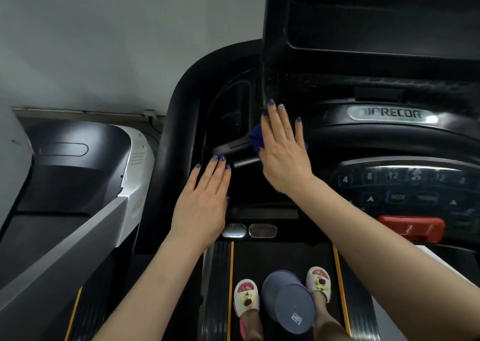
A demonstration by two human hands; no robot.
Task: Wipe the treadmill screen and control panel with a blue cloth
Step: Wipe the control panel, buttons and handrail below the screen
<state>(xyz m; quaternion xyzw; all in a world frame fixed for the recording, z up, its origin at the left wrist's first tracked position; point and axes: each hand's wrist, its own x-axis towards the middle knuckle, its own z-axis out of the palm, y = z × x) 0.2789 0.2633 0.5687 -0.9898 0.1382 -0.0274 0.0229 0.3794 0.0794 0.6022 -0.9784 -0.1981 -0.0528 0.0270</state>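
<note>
The treadmill's dark screen (376,15) rises at the upper right, above the black control panel (400,184) with its numbered keys. My right hand (283,148) lies flat, fingers straight, pressing the blue cloth (255,138) against the console's left side, near the lower left corner of the screen housing. Only a small fold of the cloth shows past the palm. My left hand (205,197) rests flat with straight fingers on the console's left arm, holding nothing.
A red stop bar (410,227) sits low on the panel. Two silver sensor pads (249,230) lie on the front bar. A round grey-blue container (288,301) stands on the belt between my slippered feet. Another treadmill (78,171) stands at the left.
</note>
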